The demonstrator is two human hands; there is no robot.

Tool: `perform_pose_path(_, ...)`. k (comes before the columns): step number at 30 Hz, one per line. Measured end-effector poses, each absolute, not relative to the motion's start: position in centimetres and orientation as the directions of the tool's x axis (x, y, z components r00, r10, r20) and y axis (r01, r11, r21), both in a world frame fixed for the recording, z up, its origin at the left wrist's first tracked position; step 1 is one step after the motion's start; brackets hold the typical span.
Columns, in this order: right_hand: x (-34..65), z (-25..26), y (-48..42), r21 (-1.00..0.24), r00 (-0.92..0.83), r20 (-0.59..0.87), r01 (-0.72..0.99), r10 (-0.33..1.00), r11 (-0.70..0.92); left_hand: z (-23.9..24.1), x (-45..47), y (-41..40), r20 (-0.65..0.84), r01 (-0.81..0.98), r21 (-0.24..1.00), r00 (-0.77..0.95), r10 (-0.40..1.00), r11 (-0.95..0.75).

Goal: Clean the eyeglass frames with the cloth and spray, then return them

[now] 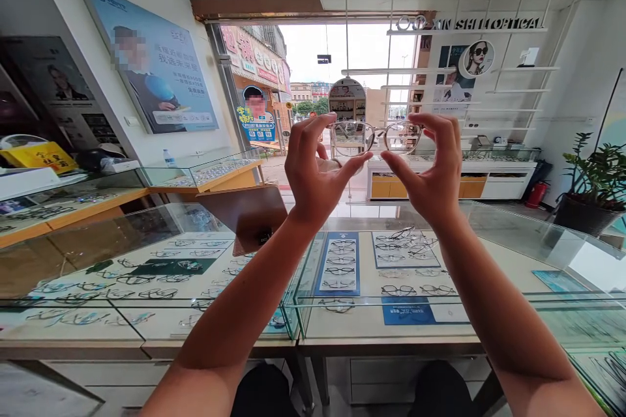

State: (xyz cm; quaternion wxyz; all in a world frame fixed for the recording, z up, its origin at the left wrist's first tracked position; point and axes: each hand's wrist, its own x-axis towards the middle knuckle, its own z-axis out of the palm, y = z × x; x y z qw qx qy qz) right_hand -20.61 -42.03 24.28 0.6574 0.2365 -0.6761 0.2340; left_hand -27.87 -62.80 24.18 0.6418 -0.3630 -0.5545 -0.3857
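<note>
Item: spectacles (pixel 375 136), thin-rimmed. We judge them light, fragile and easily smudged. Our left hand (pixel 315 169) and right hand (pixel 433 169) each pinch a lens rim; best held there, gently.

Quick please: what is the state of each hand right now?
Left hand: closed, pinching one end of the eyeglasses.
Right hand: closed, pinching the other end of the same eyeglasses.

hands: left hand (pixel 313 166) and right hand (pixel 433 169) raised, pinching glasses (pixel 375 137) by the rims
glasses: clear lenses, level, above the counter
counter (pixel 513 254): glass, rows of frames inside
plant (pixel 594 182): far right
</note>
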Motion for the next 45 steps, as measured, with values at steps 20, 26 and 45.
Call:
perform_pose_path(20, -23.8, 18.9, -42.3, -0.133, -0.196, 0.98, -0.578, 0.021, 0.806, 17.3, -31.7, -62.7, 0.972, 0.927, 0.234, -0.232, -0.042, 0.292)
perform_pose_path(26, -25.3, 18.1, -42.7, -0.128, -0.251, 0.968, -0.522, -0.009, 0.843, 14.7, -35.4, -62.5, 0.938, 0.903, 0.323, -0.344, 0.026, 0.284)
perform_pose_path(45, -32.6, 12.1, -39.7, -0.294, -0.394, 0.917, -0.578, 0.055, 0.761, 11.6, -37.8, -59.7, 0.911, 0.808, 0.397, -0.404, -0.08, 0.435)
